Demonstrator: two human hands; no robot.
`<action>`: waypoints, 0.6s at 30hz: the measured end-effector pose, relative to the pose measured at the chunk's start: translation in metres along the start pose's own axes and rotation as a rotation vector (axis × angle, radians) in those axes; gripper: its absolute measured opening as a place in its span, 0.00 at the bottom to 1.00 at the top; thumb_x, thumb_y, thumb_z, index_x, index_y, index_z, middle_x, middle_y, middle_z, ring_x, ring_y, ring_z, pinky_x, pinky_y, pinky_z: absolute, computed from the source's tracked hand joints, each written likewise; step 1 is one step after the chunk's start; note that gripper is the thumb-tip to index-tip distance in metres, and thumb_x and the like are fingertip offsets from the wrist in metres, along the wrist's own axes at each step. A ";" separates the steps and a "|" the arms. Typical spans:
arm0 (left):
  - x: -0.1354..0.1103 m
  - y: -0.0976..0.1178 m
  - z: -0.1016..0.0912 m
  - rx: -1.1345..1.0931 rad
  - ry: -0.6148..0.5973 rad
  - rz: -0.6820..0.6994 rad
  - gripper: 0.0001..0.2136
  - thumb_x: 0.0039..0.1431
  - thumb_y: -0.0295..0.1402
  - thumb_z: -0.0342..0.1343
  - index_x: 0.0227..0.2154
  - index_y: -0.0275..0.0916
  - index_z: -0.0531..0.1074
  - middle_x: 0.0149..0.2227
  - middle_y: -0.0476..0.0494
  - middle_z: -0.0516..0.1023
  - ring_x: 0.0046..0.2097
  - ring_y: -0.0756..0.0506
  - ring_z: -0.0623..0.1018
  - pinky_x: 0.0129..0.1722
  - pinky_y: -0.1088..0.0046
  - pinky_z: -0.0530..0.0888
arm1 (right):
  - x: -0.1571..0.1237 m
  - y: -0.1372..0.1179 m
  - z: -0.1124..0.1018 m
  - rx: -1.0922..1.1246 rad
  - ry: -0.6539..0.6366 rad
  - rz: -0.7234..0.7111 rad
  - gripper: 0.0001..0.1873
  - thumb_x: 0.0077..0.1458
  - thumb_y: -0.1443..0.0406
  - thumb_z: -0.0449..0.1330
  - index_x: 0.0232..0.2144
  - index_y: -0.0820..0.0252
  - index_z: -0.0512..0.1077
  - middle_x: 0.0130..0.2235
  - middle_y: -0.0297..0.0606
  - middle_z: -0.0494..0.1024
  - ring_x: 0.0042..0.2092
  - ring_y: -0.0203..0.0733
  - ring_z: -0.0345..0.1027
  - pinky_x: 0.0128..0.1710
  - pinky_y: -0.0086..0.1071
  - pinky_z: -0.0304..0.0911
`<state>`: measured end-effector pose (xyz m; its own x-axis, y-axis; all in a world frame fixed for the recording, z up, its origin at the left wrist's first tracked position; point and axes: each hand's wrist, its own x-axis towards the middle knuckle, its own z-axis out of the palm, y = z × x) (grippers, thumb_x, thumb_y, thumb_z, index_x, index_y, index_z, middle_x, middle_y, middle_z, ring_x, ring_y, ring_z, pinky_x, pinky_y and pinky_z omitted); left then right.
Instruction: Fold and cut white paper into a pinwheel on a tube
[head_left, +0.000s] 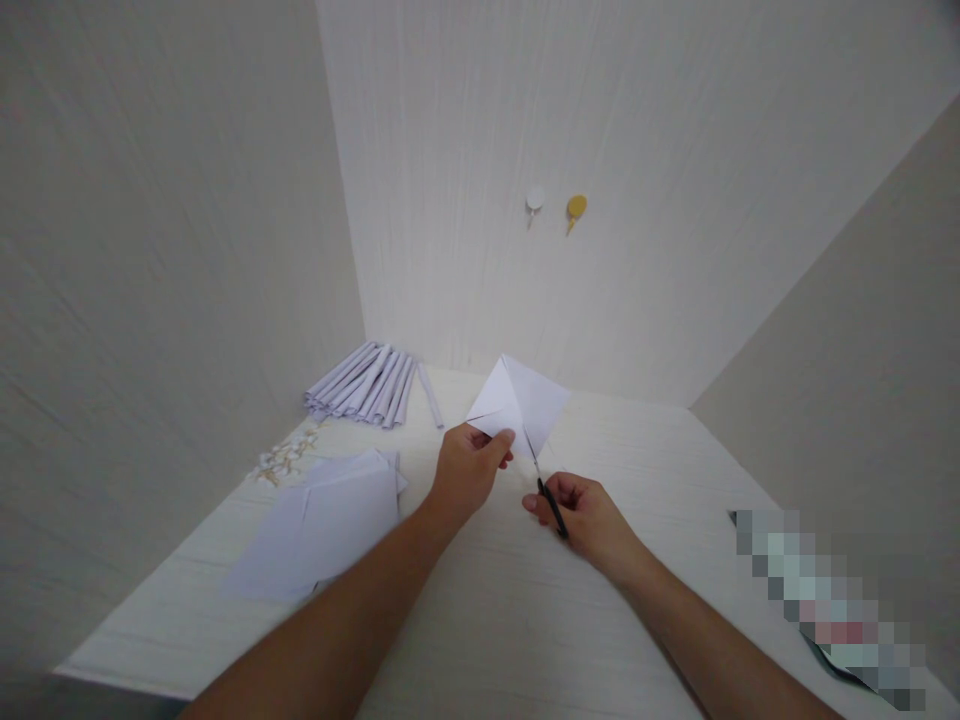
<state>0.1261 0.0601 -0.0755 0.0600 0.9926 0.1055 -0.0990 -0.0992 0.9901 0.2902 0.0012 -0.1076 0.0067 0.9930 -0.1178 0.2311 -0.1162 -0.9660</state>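
Note:
My left hand (pixel 471 462) pinches the lower edge of a folded white sheet of paper (pixel 536 398), thumb on top. A crease runs down the sheet from its top corner, and a slit shows at its left side. In my right hand (pixel 581 510) is a pair of scissors (pixel 553 508) with black handles. Their blades point up and away from me and meet the paper's lower edge near the crease. How far the blades are apart I cannot tell.
At the back left lies a pile of rolled paper tubes (pixel 364 385), with a thin paper strip (pixel 430 395) beside it. Nearer are white sheets (pixel 337 510) and small white-and-tan bits (pixel 285 455). Walls enclose the table (pixel 480 620); two hooks (pixel 576 208) hang on the back one. A blurred-out item (pixel 825 610) lies right.

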 end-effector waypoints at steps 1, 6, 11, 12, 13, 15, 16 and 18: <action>0.000 0.000 0.000 -0.002 -0.002 -0.001 0.10 0.49 0.35 0.61 0.17 0.37 0.74 0.17 0.48 0.75 0.21 0.50 0.72 0.23 0.75 0.69 | 0.000 0.000 0.000 0.001 -0.003 0.004 0.28 0.39 0.47 0.73 0.19 0.56 0.62 0.18 0.25 0.63 0.20 0.30 0.49 0.21 0.29 0.43; -0.001 0.002 0.000 -0.003 -0.005 -0.011 0.09 0.49 0.33 0.60 0.17 0.37 0.74 0.17 0.49 0.74 0.21 0.50 0.72 0.23 0.75 0.69 | -0.001 -0.003 0.001 0.009 0.004 0.004 0.30 0.38 0.46 0.73 0.18 0.55 0.60 0.17 0.24 0.62 0.20 0.30 0.48 0.20 0.30 0.42; -0.002 0.004 0.000 0.004 -0.006 -0.015 0.09 0.49 0.33 0.60 0.18 0.37 0.74 0.17 0.49 0.75 0.21 0.50 0.72 0.23 0.75 0.69 | -0.001 -0.002 0.001 0.027 -0.005 0.001 0.30 0.38 0.46 0.73 0.18 0.55 0.59 0.17 0.24 0.62 0.20 0.30 0.47 0.20 0.29 0.43; -0.002 0.004 0.000 0.006 -0.006 -0.014 0.09 0.50 0.33 0.60 0.18 0.37 0.74 0.17 0.49 0.75 0.21 0.50 0.72 0.23 0.75 0.69 | 0.000 -0.001 0.000 0.024 -0.008 -0.005 0.30 0.39 0.46 0.73 0.18 0.56 0.60 0.17 0.25 0.63 0.20 0.30 0.47 0.20 0.29 0.43; -0.002 0.004 0.000 0.010 -0.007 -0.013 0.09 0.50 0.33 0.60 0.18 0.37 0.74 0.17 0.49 0.75 0.21 0.50 0.72 0.23 0.75 0.69 | 0.000 0.000 0.000 0.017 -0.010 -0.008 0.29 0.39 0.46 0.73 0.18 0.56 0.60 0.17 0.25 0.63 0.20 0.30 0.47 0.20 0.29 0.43; -0.001 0.004 0.000 0.016 -0.008 -0.010 0.10 0.50 0.34 0.60 0.17 0.37 0.74 0.18 0.48 0.75 0.21 0.50 0.72 0.24 0.75 0.69 | 0.000 0.001 0.000 0.002 -0.007 -0.006 0.29 0.40 0.45 0.72 0.18 0.56 0.61 0.17 0.25 0.63 0.20 0.30 0.47 0.19 0.29 0.43; -0.001 0.003 0.000 0.018 -0.009 -0.008 0.10 0.50 0.34 0.61 0.17 0.37 0.74 0.17 0.48 0.75 0.21 0.50 0.72 0.24 0.74 0.69 | 0.001 0.001 0.000 -0.004 -0.003 -0.003 0.29 0.40 0.45 0.72 0.18 0.56 0.61 0.17 0.25 0.64 0.19 0.30 0.47 0.19 0.29 0.43; -0.001 0.002 0.000 0.020 -0.010 -0.006 0.10 0.50 0.34 0.61 0.16 0.37 0.74 0.17 0.48 0.75 0.21 0.50 0.72 0.24 0.74 0.69 | 0.000 -0.001 0.001 -0.006 0.004 -0.001 0.29 0.39 0.44 0.72 0.18 0.55 0.61 0.17 0.26 0.64 0.19 0.30 0.48 0.19 0.29 0.43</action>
<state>0.1254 0.0592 -0.0733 0.0707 0.9924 0.1003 -0.0784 -0.0947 0.9924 0.2894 0.0014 -0.1068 0.0106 0.9932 -0.1159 0.2366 -0.1151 -0.9648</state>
